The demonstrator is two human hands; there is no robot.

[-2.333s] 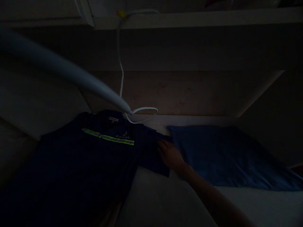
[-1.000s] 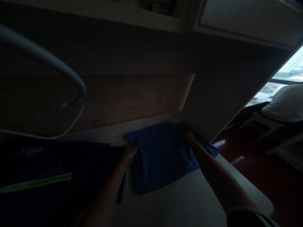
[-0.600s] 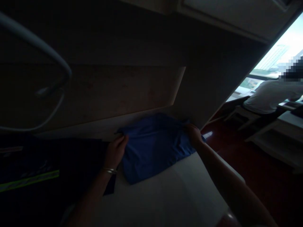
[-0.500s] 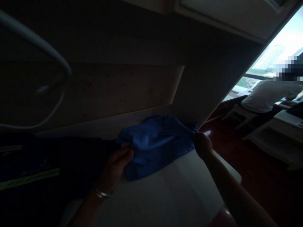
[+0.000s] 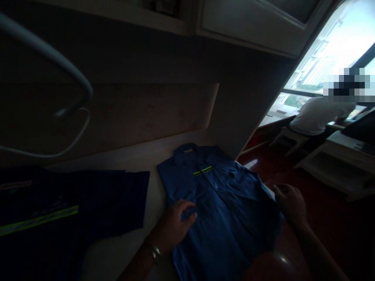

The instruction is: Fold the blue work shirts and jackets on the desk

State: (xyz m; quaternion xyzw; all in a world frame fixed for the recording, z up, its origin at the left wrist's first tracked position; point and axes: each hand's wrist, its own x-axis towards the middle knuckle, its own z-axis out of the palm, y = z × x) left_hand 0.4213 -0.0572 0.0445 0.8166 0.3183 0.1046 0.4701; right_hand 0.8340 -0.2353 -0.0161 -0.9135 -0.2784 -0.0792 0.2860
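A blue short-sleeved shirt (image 5: 216, 203) with a yellow-green striped band lies spread front up, collar away from me, its lower part reaching the bottom of the view. My left hand (image 5: 177, 222), with a bracelet at the wrist, is over the shirt's left side. Its thumb and fingers are apart and hold nothing. At the shirt's right edge is my right hand (image 5: 291, 203), loosely curved with no cloth visibly gripped; dimness hides whether its fingertips touch the fabric. To the left lies a dark navy garment (image 5: 114, 203) with a similar reflective stripe.
Both garments rest on a pale tabletop (image 5: 155, 195) under an overhead cabinet (image 5: 246, 27). A white curved tube with a cord (image 5: 67, 70) hangs at the left. Beyond the red floor (image 5: 325, 191), a person in white (image 5: 313, 113) sits on a stool by the window.
The blue shirt was bunched, with my right hand gripping its end; now it is spread out towards me. Both hands have moved right and nearer, and the right one has let go.
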